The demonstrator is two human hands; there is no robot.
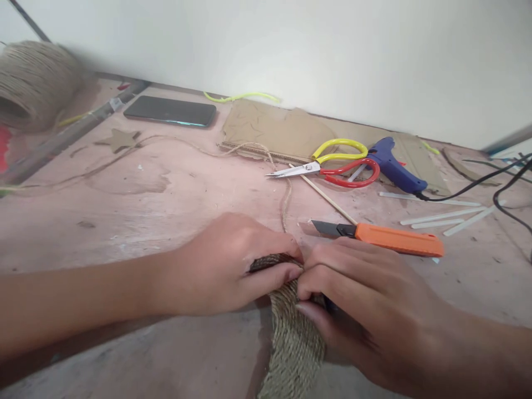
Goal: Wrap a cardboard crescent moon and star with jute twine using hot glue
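Both your hands met on a twine-wrapped piece at the near edge of the table.

At far left stood a spool of twine [31, 83], with a phone [170, 111] and a cardboard star [118, 139] beyond your arm. Your left hand [220, 271] had its grip closed on the top of the twine-wrapped piece [293, 338], thumb and fingertips pinching its upper rim. A loose strand of twine [286, 202] ran away from that rim across the table [137, 221]. Your right hand [366, 310] pressed against the same rim from the other side, fingers curled and clamped on it, touching the left fingertips. Just beyond lay an orange utility knife [386, 237], then scissors [332, 164], a blue glue gun [394, 166] and glue sticks [444, 217].
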